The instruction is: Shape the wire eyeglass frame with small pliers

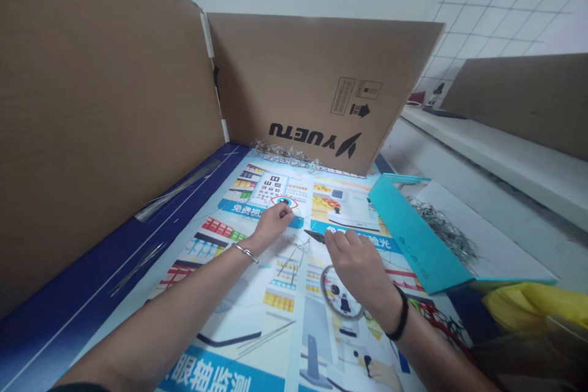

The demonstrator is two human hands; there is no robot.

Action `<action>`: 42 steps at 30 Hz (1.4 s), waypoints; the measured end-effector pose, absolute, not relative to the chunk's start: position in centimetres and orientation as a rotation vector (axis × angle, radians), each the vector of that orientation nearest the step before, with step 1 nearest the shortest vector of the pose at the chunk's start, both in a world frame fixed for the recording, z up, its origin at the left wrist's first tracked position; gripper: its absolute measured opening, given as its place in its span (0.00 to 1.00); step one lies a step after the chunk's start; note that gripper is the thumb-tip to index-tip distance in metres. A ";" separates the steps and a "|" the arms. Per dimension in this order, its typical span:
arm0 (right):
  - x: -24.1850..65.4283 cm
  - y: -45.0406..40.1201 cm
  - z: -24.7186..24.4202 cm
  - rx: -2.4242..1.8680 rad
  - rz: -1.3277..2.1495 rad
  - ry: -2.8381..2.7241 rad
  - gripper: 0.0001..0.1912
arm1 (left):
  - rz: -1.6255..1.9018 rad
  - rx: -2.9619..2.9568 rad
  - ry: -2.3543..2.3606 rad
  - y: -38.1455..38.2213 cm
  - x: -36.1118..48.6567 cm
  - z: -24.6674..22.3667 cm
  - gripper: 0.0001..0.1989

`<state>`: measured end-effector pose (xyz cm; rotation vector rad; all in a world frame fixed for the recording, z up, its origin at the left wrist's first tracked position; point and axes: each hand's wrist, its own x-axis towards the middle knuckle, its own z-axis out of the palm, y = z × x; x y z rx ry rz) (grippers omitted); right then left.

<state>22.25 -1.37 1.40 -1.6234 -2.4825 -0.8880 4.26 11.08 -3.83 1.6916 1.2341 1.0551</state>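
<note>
My left hand, with a silver bangle on its wrist, is closed in a pinch above the printed sheet; what it holds is too small to name. My right hand, with a black band at the wrist, grips a dark pointed tool, its tip aimed left towards my left hand. Thin wires lie below and between the hands. A round clear ring-shaped object sits on the sheet beside my right hand, partly covered by it.
Cardboard panels stand at the left and back. A turquoise box holding tangled wires is at the right, near yellow material. Straight wires lie at the left; clear bits line the back edge.
</note>
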 end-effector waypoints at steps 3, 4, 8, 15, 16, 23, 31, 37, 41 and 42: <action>22.5 -1.4 1.6 -1.655 -0.892 -2.472 0.10 | 1.029 1.812 1.278 11.3 4.2 -4.0 0.04; 22.6 -1.4 1.6 -1.666 -0.890 -2.469 0.10 | 1.021 1.845 1.290 11.4 4.1 -4.0 0.05; 23.0 -1.5 1.7 -1.694 -0.868 -2.455 0.10 | 1.043 1.939 1.355 11.4 4.1 -3.9 0.05; 23.5 -1.5 1.6 -1.709 -0.803 -2.441 0.08 | 1.031 1.967 1.422 11.3 4.0 -3.8 0.06; 23.6 -1.5 1.5 -1.707 -0.801 -2.440 0.08 | 1.038 1.951 1.416 11.3 3.9 -3.8 0.06; 24.1 -1.2 0.9 -1.662 -0.800 -2.422 0.07 | 0.882 1.931 1.416 12.0 3.2 -3.5 0.06; 24.4 -1.1 0.7 -1.637 -0.800 -2.396 0.07 | 0.878 1.891 1.491 13.1 2.2 -3.2 0.06; 24.7 -1.1 1.0 -1.617 -0.861 -2.357 0.05 | 0.982 1.829 1.168 10.7 3.1 -0.8 0.08; 24.8 -1.3 1.1 -1.584 -0.886 -2.366 0.08 | 0.668 1.610 0.955 8.2 4.3 0.6 0.12; 24.7 -1.3 1.2 -1.579 -0.888 -2.370 0.09 | 0.639 1.578 0.937 7.8 4.6 0.8 0.12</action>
